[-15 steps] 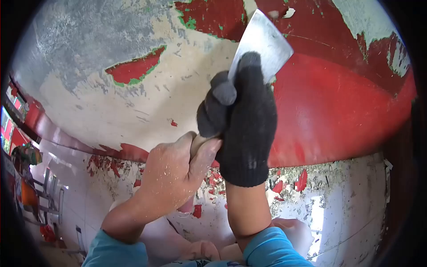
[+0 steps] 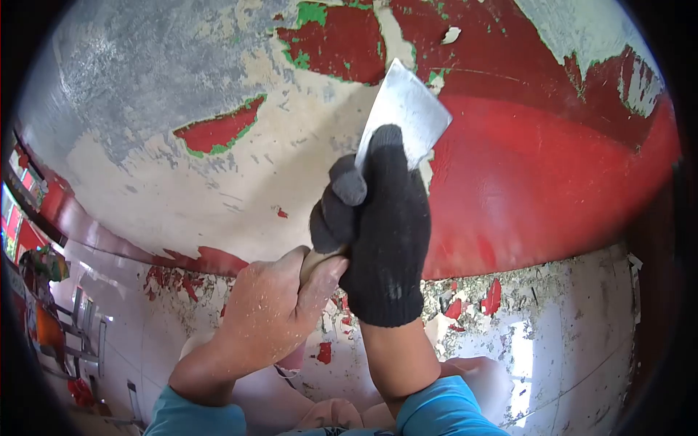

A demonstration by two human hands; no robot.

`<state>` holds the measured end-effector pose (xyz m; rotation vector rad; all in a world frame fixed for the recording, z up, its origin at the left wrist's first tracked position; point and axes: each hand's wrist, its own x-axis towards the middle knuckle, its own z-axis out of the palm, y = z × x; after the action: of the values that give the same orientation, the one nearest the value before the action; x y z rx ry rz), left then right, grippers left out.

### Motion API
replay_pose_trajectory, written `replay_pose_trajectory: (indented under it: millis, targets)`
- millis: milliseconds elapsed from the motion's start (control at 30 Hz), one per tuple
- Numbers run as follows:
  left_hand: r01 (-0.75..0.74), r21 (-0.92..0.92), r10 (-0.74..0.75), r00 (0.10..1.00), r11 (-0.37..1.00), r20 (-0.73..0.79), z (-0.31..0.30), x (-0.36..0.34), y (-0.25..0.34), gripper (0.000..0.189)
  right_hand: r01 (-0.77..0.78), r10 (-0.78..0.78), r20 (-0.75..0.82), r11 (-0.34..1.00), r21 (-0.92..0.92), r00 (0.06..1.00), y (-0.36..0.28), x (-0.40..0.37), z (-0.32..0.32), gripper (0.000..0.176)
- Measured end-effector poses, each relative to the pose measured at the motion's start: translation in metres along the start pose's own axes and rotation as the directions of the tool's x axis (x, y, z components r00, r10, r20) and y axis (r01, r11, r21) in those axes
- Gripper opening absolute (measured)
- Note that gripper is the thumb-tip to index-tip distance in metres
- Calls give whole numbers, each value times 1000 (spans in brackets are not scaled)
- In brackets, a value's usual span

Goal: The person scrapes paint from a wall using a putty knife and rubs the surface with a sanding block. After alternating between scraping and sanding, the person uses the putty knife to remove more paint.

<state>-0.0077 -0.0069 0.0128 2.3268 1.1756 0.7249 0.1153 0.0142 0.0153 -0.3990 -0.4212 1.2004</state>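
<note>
A paint scraper (image 2: pixel 418 109) with a wide metal blade is held by both of my hands in front of a curved wall (image 2: pixel 305 138). My right hand (image 2: pixel 389 225), in a black knitted glove, is closed round its upper part, one finger stretched along the blade. Below it my left hand (image 2: pixel 273 301), bare and dusted with pale flakes, wraps the end of the light handle. The blade overlaps the border between stripped beige surface and red paint (image 2: pixel 523 189). A red patch edged in green (image 2: pixel 222 127) shows on the left.
Paint chips and debris (image 2: pixel 465 309) lie along the foot of the wall on the pale tiled floor (image 2: pixel 538 370). My bent legs are beneath my arms. At the far left stand metal-framed items (image 2: pixel 83 334) and something orange (image 2: pixel 49 330).
Both hands and the scraper have moved down and slightly left, bringing the blade lower over the wall. The grip stays the same.
</note>
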Motion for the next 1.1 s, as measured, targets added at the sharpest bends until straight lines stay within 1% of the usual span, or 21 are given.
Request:
replay_pose_trajectory:
  millis: [67,100,133,167,200,233,267,300,333,467,500,567,667,733,800,867,900,933,1000,1033,1100]
  targets:
    - [4,-33,-3,999,999,34,5,4,-5,28,-20,20,-13,1000,-15,1000,2,2,-2,32]
    - [-82,-3,82,995,997,-57,10,12,-3,29,-33,33,-7,999,-28,999,-2,6,-1,35]
    - [-157,37,161,977,987,-140,13,16,-2,31,11,-10,76,1000,-6,997,-7,9,-3,38]
    - [-58,-8,57,997,998,-56,9,15,-2,33,2,-3,91,1000,6,996,-6,8,-6,38]
    - [-59,-4,59,997,998,-48,6,12,1,33,9,-11,111,1000,21,994,-7,9,-7,38]
    - [-3,25,3,1000,1000,-1,4,7,4,34,18,-20,106,999,27,994,-5,5,-7,38]
    - [49,58,-52,998,997,41,3,2,6,35,-37,37,13,999,30,999,0,-2,-8,38]
    - [37,62,-40,998,997,40,3,-2,1,35,-90,92,-73,995,37,993,5,-7,-8,38]
    - [29,36,-31,999,999,40,4,-6,-7,36,-122,128,-69,989,87,989,10,-7,-10,38]
    - [5,9,-5,1000,1000,13,11,2,-3,37,-31,31,15,999,13,999,5,-2,-16,36]
    - [20,7,-21,1000,1000,20,9,1,-1,37,-61,60,24,998,21,998,2,0,-16,36]
    - [70,14,-70,997,997,38,5,1,3,37,-50,50,13,998,48,999,6,0,-14,36]
    - [64,84,-67,997,994,43,2,-5,-5,38,-65,65,4,993,94,998,10,-3,-12,36]
    - [9,55,-10,1000,998,19,6,0,-6,38,-64,63,-40,998,-11,997,10,-4,-13,37]
    - [-22,23,22,1000,999,2,14,3,-10,38,-51,49,-60,998,-35,997,5,3,-14,38]
    - [1,39,-1,1000,999,5,19,8,-13,38,-70,71,36,997,-37,997,2,7,-21,39]
    - [7,-21,-8,1000,1000,-3,17,8,-9,39,-43,44,27,999,-27,999,5,6,-20,39]
    - [11,-16,-11,1000,1000,-3,13,3,-9,39,-47,48,27,999,-21,998,8,4,-17,39]
    - [-27,48,26,999,998,22,8,-5,-7,39,-90,91,-35,995,31,995,7,-4,-11,40]
    - [-43,43,42,999,998,20,9,0,-6,39,-81,79,-97,997,-16,992,2,-5,-7,40]
    - [-50,56,49,998,997,26,15,7,-4,38,-46,39,-105,997,-62,994,-9,0,-5,39]
